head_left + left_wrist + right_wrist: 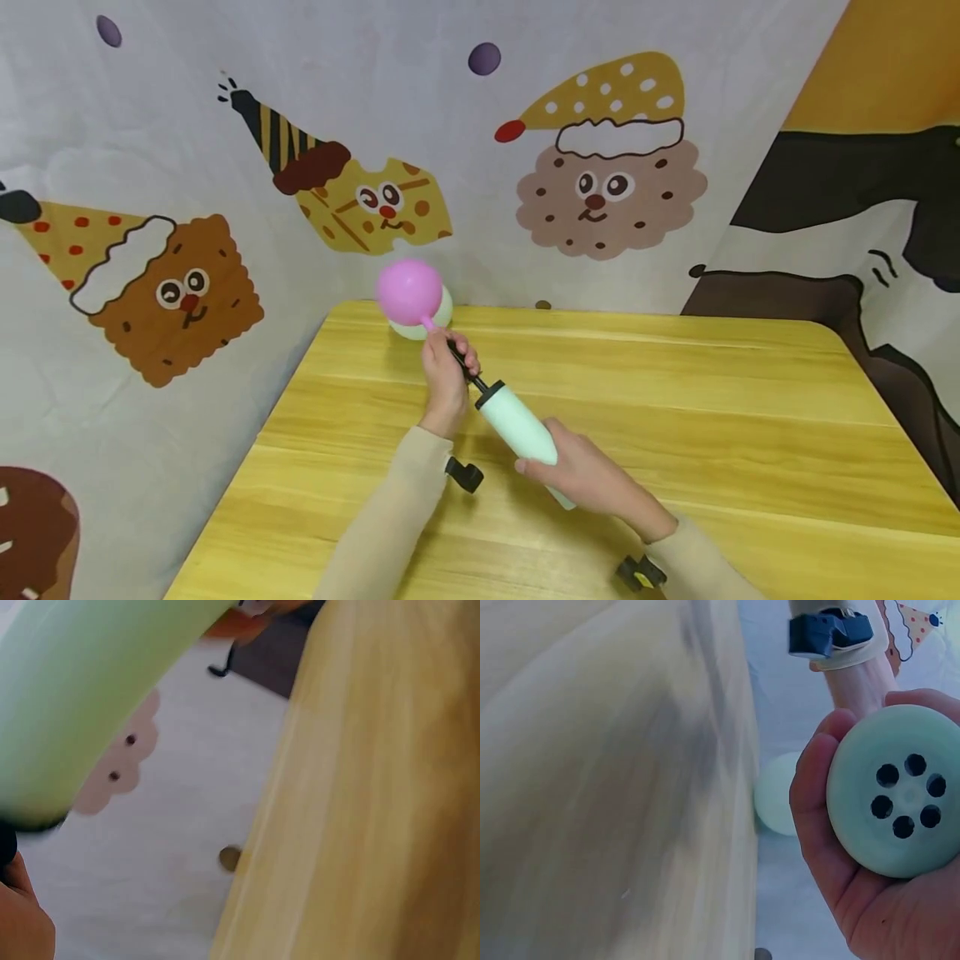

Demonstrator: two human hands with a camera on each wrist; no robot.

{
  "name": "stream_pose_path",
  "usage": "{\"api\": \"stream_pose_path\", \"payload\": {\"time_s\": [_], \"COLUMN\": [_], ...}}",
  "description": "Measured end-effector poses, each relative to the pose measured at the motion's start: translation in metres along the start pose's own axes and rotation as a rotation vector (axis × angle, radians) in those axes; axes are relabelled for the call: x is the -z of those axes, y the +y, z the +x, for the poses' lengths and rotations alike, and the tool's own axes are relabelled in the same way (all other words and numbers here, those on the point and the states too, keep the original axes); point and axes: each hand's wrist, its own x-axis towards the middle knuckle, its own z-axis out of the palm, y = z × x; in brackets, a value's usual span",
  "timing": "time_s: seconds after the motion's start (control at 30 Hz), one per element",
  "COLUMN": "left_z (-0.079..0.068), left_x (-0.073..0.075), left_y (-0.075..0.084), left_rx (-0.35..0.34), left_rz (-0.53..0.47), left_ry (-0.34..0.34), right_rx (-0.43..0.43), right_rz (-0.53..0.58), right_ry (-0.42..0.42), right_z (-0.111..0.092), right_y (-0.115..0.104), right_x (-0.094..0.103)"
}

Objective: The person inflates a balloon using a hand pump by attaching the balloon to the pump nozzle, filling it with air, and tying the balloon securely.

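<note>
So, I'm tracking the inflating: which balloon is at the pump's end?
The pink balloon, its neck at the left hand, which grips the hand pump; the pale green balloon sits behind, off the pump.

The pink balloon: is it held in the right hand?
No, the pink balloon is at the left hand; the right hand grips the pump.

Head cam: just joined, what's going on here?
A person is handling a pale green hand pump above a wooden table. The right hand grips its green body; the left hand holds its black front end, by the neck of a pink balloon. The balloon is rounded out with air. Partly hidden behind it is a pale round object, likely another balloon.
</note>
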Motion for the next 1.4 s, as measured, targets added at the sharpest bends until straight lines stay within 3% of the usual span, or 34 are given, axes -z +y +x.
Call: {"api": "stream_pose_path", "payload": {"time_s": [0.17, 0.33, 0.7, 1.0, 1.2, 1.4], "left_z": [0.014, 0.02, 0.007, -0.018, -0.012, 0.005], "left_x": [0.013, 0.018, 0.004, -0.017, -0.015, -0.001], "left_y": [0.015, 0.02, 0.003, -0.016, -0.019, 0.0], "left_rx": [-0.067, -0.052, -0.03, 0.019, 0.052, 0.014], "left_rz": [-0.023, -0.016, -0.016, 0.015, -0.006, -0.033], "left_ry": [0.05, 0.047, 0.061, -0.016, 0.007, 0.047], "right_rx": [0.011, 0.031, 0.049, 0.034, 0.015, -0.013], "right_rz": [-0.04, -0.101, -0.133, -0.087, -0.049, -0.053], "right_ry": [-0.033, 0.0, 0.012, 0.041, 0.036, 0.003], "right_z": [-0.022, -0.034, -0.024, 0.005, 0.004, -0.019], "right_y": [0.008, 0.014, 0.016, 0.005, 0.002, 0.01], "right_x": [0.006, 0.01, 0.007, 0.01, 0.008, 0.011]}}
